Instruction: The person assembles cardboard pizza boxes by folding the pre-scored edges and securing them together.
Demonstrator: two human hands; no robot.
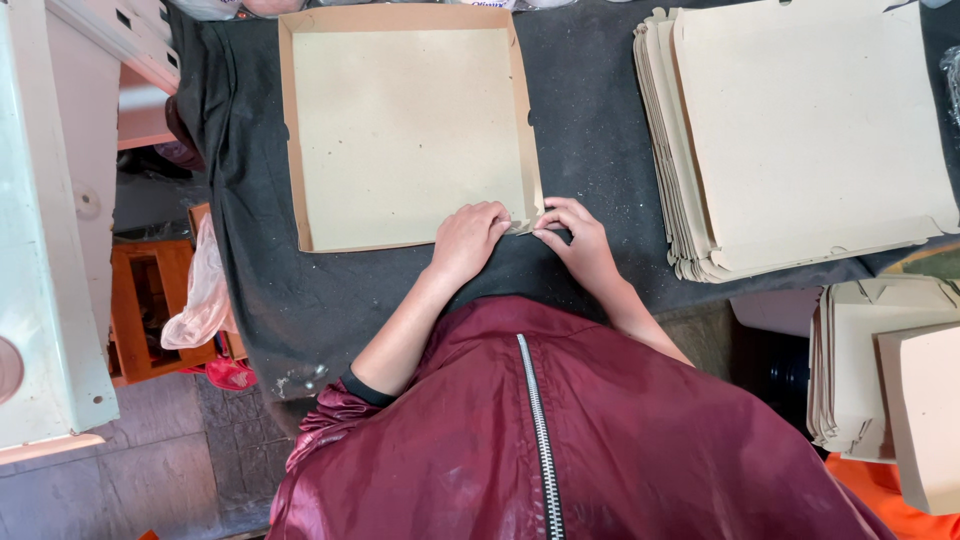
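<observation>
A shallow square cardboard box tray (400, 120) with raised brown walls lies on a dark cloth-covered table (590, 130). My left hand (467, 240) presses on the tray's near right corner, fingers curled over the edge. My right hand (580, 240) pinches the same corner flap from the right side. Both hands meet at that corner. My dark red zipped jacket fills the lower part of the view.
A thick stack of flat cardboard blanks (800, 140) lies on the table to the right. More folded cardboard pieces (885, 370) are piled lower right. A white cabinet (40, 250) and an orange wooden crate (150, 310) with a plastic bag (200, 300) stand at the left.
</observation>
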